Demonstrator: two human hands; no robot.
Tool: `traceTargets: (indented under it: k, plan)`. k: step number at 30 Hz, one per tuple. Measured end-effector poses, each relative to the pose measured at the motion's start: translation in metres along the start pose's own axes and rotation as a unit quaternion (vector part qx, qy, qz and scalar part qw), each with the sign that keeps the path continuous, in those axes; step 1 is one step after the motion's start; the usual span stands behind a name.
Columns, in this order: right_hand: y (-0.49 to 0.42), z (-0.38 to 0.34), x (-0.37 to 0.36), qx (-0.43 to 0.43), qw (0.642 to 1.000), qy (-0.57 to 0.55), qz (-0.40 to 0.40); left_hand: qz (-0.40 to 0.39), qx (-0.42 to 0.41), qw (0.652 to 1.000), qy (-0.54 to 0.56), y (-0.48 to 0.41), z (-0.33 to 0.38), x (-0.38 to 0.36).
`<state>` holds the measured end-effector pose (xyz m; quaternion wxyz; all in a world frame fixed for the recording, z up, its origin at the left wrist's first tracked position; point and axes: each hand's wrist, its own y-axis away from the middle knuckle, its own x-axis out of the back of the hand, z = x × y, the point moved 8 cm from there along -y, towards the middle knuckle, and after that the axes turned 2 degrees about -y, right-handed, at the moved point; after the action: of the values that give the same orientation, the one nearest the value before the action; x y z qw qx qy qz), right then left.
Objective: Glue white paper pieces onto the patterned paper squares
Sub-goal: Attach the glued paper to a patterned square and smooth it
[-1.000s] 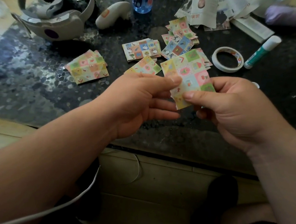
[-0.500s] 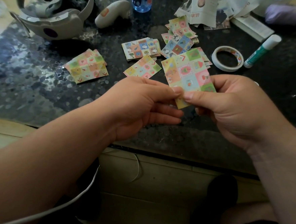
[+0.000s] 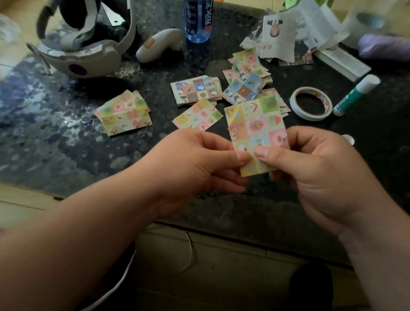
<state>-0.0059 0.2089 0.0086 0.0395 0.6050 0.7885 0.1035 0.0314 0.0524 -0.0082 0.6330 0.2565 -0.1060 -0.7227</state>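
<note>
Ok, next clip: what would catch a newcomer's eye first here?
The left hand and right hand both pinch one patterned paper square above the near edge of the table. Behind it lie stacks of similar squares, with a tape roll and glue stick to the right and a grey headset far left.
</note>
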Motion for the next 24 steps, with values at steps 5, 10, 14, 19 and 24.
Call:
traceTargets:
  k: [5, 10, 14, 19, 24]
  plan:
    - [0.001, -0.001, -0.003, 0.013, 1.0, 0.023, 0.01, 0.012, -0.016, 1.0, 0.015, 0.0, 0.004, 0.003]
    - [0.002, -0.002, -0.004, 0.007, 1.0, 0.02, 0.01, 0.046, -0.043, 0.998, 0.018, 0.002, 0.008, 0.009]
    - [0.004, -0.002, -0.006, 0.008, 1.0, 0.01, 0.018, 0.049, -0.048, 0.998, 0.008, 0.003, 0.008, 0.012]
    - [0.005, -0.003, -0.01, 0.002, 1.0, -0.002, 0.015, 0.071, -0.067, 0.995, 0.028, 0.005, 0.011, 0.016]
    - [0.005, -0.002, -0.013, 0.001, 1.0, 0.003, 0.016, 0.095, -0.084, 0.991, 0.045, 0.006, 0.018, 0.023]
